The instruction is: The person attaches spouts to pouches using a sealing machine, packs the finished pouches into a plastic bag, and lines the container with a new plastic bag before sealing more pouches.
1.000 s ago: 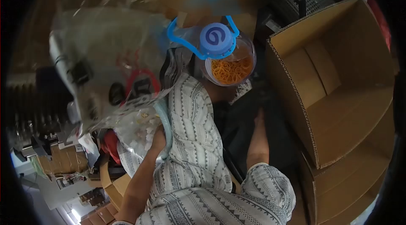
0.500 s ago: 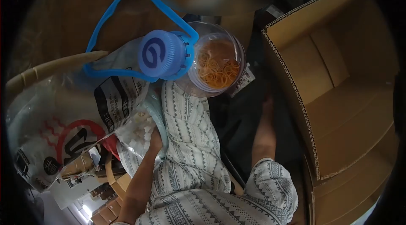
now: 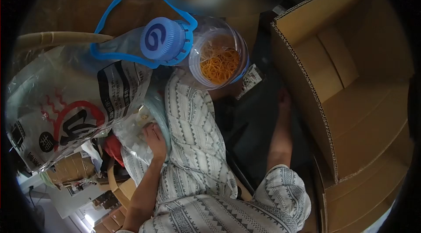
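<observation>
My left hand [image 3: 155,140] is over clear plastic with small white pieces [image 3: 131,130], beside a pale blue rim [image 3: 160,112]. Its fingers are bent and close together; what they hold, if anything, is hidden. My right hand [image 3: 284,98] hangs low over a dark surface, left of a cardboard box, its fingers too dim to make out. Above my patterned clothing, a clear container [image 3: 218,64] shows orange rubber bands inside. Beside it are a blue cap [image 3: 162,40] and a blue handle loop [image 3: 112,7].
An open cardboard box [image 3: 355,119] fills the right side. A clear printed bag [image 3: 81,110] covers much of the left. A small printed label [image 3: 251,81] lies right of the container. Brown cartons [image 3: 109,222] stand at the lower left.
The container and its blue cap first shifted left in view, then slightly up. The printed bag swung down and left. My left hand has come up, its fingers now visible on the plastic.
</observation>
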### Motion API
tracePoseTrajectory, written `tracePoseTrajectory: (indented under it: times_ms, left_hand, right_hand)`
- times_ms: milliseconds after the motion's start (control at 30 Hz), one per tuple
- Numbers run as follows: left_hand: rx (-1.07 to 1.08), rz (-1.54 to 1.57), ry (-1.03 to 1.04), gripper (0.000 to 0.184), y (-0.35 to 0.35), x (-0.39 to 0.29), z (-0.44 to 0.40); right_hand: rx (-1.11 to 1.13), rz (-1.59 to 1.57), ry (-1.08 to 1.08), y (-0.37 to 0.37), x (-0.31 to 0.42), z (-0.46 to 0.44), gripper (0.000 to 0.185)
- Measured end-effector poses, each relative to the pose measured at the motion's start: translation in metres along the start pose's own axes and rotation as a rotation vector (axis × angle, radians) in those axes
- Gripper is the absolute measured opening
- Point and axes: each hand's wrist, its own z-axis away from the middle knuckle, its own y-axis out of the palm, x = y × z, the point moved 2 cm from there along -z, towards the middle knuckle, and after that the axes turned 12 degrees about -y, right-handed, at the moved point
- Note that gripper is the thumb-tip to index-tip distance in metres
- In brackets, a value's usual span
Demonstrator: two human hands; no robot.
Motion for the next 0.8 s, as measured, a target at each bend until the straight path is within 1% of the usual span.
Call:
tracePoseTrajectory:
  times_ms: [33,100,200,233,267,300,367,433,467,533,567,600,667,800]
  left_hand:
    - [0.007,0.004,-0.005,0.022,-0.004,-0.016,0.006]
    - [0.070,0.023,0.389,0.019,-0.024,-0.075,0.021]
    - [0.532,0.261,0.892,0.038,-0.035,-0.201,0.037]
    - [0.515,0.247,1.062,0.046,-0.032,-0.235,0.045]
    - [0.441,0.323,1.175,0.050,-0.025,-0.270,0.050]
    - [0.333,0.347,1.223,0.057,-0.020,-0.302,0.057]
    - [0.229,0.343,1.256,0.059,-0.014,-0.355,0.065]
    - [0.094,0.178,1.339,0.060,0.007,-0.386,0.057]
    - [0.303,0.224,1.225,0.057,0.010,-0.396,0.053]
    - [0.290,0.109,1.232,0.045,0.025,-0.397,0.046]
    - [0.246,0.324,1.206,0.033,0.035,-0.394,0.046]
    - [0.248,0.320,1.212,0.033,0.037,-0.396,0.047]
    - [0.316,0.349,1.187,0.032,0.038,-0.393,0.048]
    - [0.353,0.391,1.174,0.030,0.035,-0.398,0.049]
  right_hand:
    - [0.124,0.032,-0.090,0.017,0.001,0.006,0.004]
    - [-0.525,-0.201,-0.156,0.098,0.020,0.047,0.011]
    - [-0.513,-0.130,-0.141,0.112,0.006,0.075,0.011]
    - [-0.503,-0.094,-0.138,0.116,0.004,0.082,0.011]
    - [-0.492,-0.057,-0.139,0.118,0.003,0.087,0.011]
    - [-0.485,-0.017,-0.139,0.119,0.006,0.096,0.011]
    - [-0.474,0.062,-0.134,0.118,0.003,0.108,0.011]
    - [-0.462,0.138,-0.131,0.116,0.002,0.120,0.011]
    - [-0.452,0.172,-0.129,0.117,0.001,0.123,0.012]
    - [-0.431,0.236,-0.123,0.118,-0.003,0.130,0.012]
    - [-0.423,0.269,-0.120,0.118,-0.005,0.134,0.012]
    - [-0.415,0.298,-0.119,0.117,-0.008,0.138,0.012]
    - [-0.408,0.365,-0.102,0.117,-0.016,0.154,0.012]
    - [-0.377,0.521,-0.086,0.121,-0.016,0.178,0.013]
